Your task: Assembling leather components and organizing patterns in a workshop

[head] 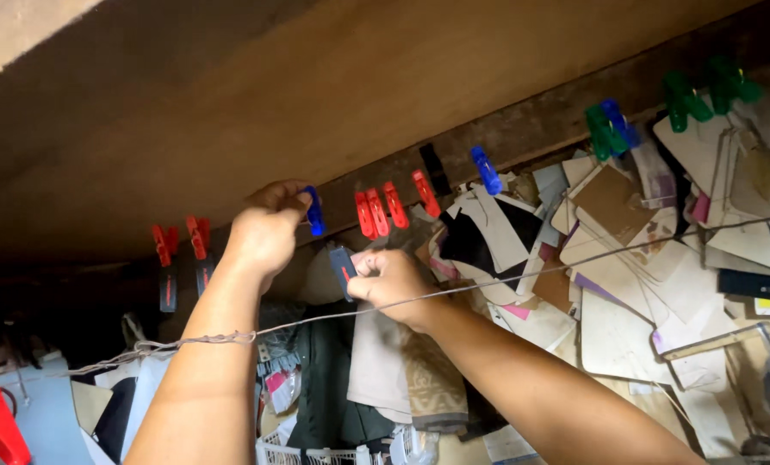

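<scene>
Left hand (267,228) is raised under the wooden beam (333,95), fingers pinched on a blue clothespin (314,211) on the upper line. Right hand (391,282) sits just below and to the right, fingers curled, pinching a small dark tag (343,269) with a red mark; the tag hangs just below the blue clothespin, not visibly clipped. Red clothespins (381,211) sit right beside the blue one; two more red ones (181,241) to the left hold similar dark tags. A thin string (506,280) crosses in front of both forearms. Cardboard pattern pieces (626,293) hang crowded to the right under green pegs (704,95). Fabric pieces (385,370) hang below the hands.
</scene>
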